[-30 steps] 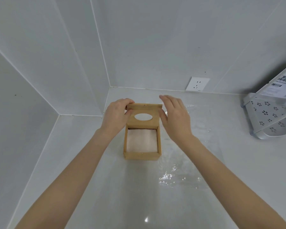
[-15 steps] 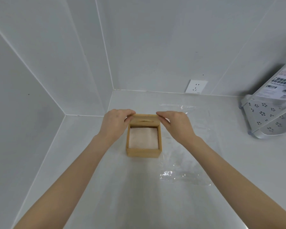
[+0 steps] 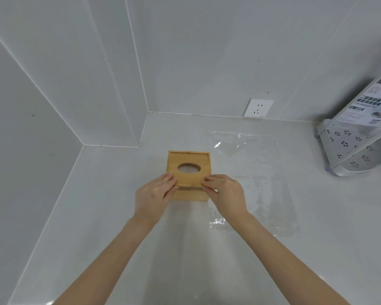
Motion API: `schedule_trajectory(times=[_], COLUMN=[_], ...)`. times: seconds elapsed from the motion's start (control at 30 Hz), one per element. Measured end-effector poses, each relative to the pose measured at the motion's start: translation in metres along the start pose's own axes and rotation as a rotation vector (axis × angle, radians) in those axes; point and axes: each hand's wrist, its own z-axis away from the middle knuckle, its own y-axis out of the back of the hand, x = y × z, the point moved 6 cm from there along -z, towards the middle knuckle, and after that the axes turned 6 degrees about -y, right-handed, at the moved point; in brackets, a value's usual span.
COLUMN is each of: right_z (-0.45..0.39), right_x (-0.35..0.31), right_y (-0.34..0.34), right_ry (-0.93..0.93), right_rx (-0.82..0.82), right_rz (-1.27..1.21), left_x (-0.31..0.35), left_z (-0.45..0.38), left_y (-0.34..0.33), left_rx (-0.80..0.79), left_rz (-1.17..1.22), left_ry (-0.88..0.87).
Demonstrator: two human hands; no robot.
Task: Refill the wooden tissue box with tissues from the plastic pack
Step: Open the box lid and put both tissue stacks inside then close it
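The wooden tissue box stands on the white counter. Its flat lid, with an oval hole in the middle, lies over most of the box top. My left hand pinches the lid's near left corner and my right hand pinches its near right corner. The lid's near edge sits short of the box's front wall, leaving a narrow gap there. Through the oval hole the inside looks dark; the tissues are hidden. The clear plastic pack lies flat and crumpled on the counter just right of the box.
A perforated metal rack holding a printed card stands at the far right. A wall socket sits low on the back wall. Tiled walls close in the counter at the left and back, with a corner column behind the box.
The lid stood upright at the box's far edge, then was laid down. It now covers most of the box, and both hands have moved from the far edge to the near corners.
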Motion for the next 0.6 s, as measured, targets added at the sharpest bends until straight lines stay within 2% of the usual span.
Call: schedule_trajectory(times=[0.13,0.3,0.47,0.6], right_z=[0.002,0.004,0.005,0.004], right_x=[0.003,-0.004,0.005,0.003], right_y=[-0.005,-0.005,-0.01,-0.009], right_ry=[0.02,0.151,0.203,0.218], right_rx=[-0.012,0.092,0.185,0.088], right_rz=[-0.015,0.118,0.094,0.116], left_x=[-0.002,-0.002,-0.003,0.004], left_z=[0.008,0.012,0.011,0.002], left_y=[-0.013,-0.02,-0.022,-0.015], left_rx=[-0.018,0.0,-0.02,-0.046], left_rz=[0.027,0.028,0.009,-0.07], left_ry=[0.08,0.102,0.115,0.157])
